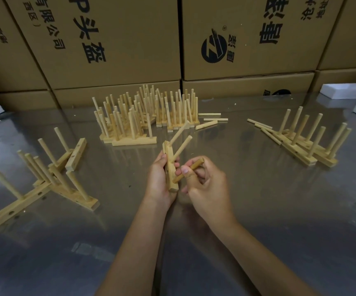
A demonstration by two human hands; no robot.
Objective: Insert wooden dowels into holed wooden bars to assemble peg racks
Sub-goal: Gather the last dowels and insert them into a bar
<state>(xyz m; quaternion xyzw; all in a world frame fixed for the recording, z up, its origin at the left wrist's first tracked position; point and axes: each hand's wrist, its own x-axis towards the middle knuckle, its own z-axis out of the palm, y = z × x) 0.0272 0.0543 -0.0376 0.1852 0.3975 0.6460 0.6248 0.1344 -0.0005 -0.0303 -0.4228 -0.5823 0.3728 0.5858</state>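
Observation:
My left hand (159,180) grips a holed wooden bar (171,180), held nearly upright above the table. Two dowels (182,149) stick out of the bar's upper part, slanting up to the right. My right hand (205,184) pinches a third dowel (189,173), whose lower end meets the bar's lower part. Several loose dowels (210,120) lie beyond the hands on the table.
A dense cluster of finished peg racks (145,116) stands at the back centre. More racks lie at the left (51,180) and right (307,144). Cardboard boxes (119,39) wall the far edge of the shiny metal table (279,210). White foam pieces (341,90) sit far right.

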